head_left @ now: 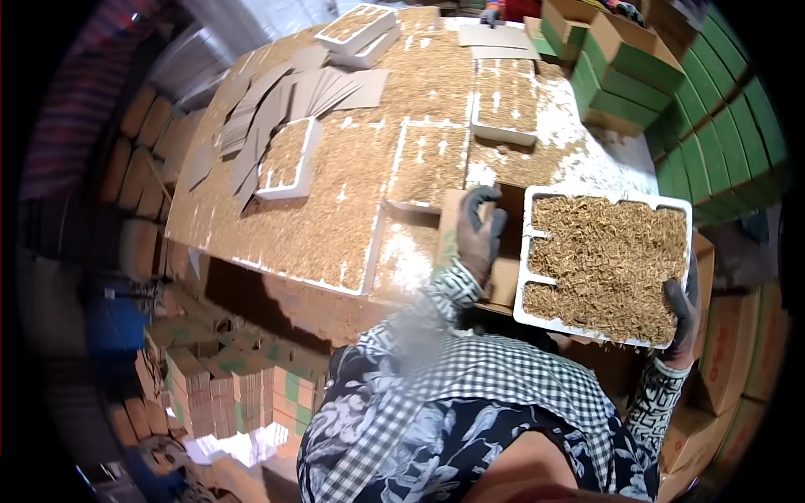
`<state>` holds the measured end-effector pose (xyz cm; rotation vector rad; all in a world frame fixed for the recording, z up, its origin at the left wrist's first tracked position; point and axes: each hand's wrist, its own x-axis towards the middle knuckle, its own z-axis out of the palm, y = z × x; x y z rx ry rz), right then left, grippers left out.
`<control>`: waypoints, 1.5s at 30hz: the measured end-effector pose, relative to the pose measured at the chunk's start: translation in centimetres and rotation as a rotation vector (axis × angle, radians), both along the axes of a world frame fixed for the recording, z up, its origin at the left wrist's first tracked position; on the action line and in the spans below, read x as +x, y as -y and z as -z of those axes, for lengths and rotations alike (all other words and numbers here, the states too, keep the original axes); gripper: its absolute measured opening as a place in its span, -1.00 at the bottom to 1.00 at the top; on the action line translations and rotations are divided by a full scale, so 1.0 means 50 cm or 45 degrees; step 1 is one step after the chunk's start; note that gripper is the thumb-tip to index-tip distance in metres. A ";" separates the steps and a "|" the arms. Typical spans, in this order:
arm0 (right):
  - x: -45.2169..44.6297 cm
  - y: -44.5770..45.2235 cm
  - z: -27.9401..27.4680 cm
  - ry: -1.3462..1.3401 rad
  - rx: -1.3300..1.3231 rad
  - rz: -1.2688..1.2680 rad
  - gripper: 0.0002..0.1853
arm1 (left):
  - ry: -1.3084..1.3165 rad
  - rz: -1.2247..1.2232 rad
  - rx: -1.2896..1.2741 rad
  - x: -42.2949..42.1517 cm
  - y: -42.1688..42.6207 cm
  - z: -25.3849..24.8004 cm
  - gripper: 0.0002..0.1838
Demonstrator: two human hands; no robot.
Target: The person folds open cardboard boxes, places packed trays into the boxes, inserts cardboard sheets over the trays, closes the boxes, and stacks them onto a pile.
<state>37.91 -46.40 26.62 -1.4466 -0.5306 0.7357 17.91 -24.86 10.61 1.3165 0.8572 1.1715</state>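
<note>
A white foam tray (530,251) full of small golden-brown pieces is at the right front, with my gloved right hand (683,314) gripping its right edge. My gloved left hand (482,235) is closed on the side of an open cardboard box (450,226), left of the tray. The tray's left part lies beside the box opening. More white trays filled with the same pieces stand on the table, one (503,132) behind the box and one (289,189) at the left.
The large table (302,243) is covered with brown pieces. Grey cardboard sheets (277,101) lie fanned out at the left. Green and brown boxes (625,75) are stacked at the back right. A co-worker's gloved hand (490,16) shows at the far edge. Folded cartons (235,386) stand below left.
</note>
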 end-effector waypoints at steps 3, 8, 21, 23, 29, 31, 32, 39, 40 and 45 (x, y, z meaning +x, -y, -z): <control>0.006 -0.037 0.082 0.114 -0.232 -0.196 -0.21 | 0.430 0.134 -0.509 -0.034 0.030 -0.007 -0.68; 0.023 -0.064 0.175 -0.070 -0.444 -0.267 -0.28 | 0.322 0.257 -0.390 -0.127 -0.074 0.040 -0.72; -0.061 -0.118 0.231 1.047 -1.054 -0.078 -0.43 | -2.364 -1.021 -0.079 -0.629 -0.875 0.099 0.08; -0.048 -0.101 0.258 1.117 -1.064 -0.037 -0.43 | -2.356 -0.983 -0.264 -0.643 -0.941 0.062 0.18; -0.050 -0.126 0.241 1.078 -1.046 -0.080 -0.47 | -2.191 -0.823 -0.369 -0.722 -1.133 0.205 -0.18; -0.067 -0.159 0.224 0.927 -0.967 -0.067 -0.48 | -2.233 -0.805 -0.213 -0.701 -1.101 0.166 -0.43; -0.061 -0.152 0.237 0.946 -0.937 -0.052 -0.48 | -2.246 -0.800 -0.208 -0.699 -1.094 0.162 -0.49; -0.060 -0.146 0.236 1.164 -1.036 -0.018 -0.45 | -2.211 -0.503 0.801 -0.569 -0.806 0.116 -0.33; -0.063 -0.151 0.232 1.218 -1.054 -0.006 -0.46 | -2.136 -0.354 0.963 -0.521 -0.751 0.100 -0.33; -0.060 -0.134 0.230 1.343 -1.056 -0.060 -0.47 | -1.559 0.218 1.433 -0.335 -0.537 0.161 -0.53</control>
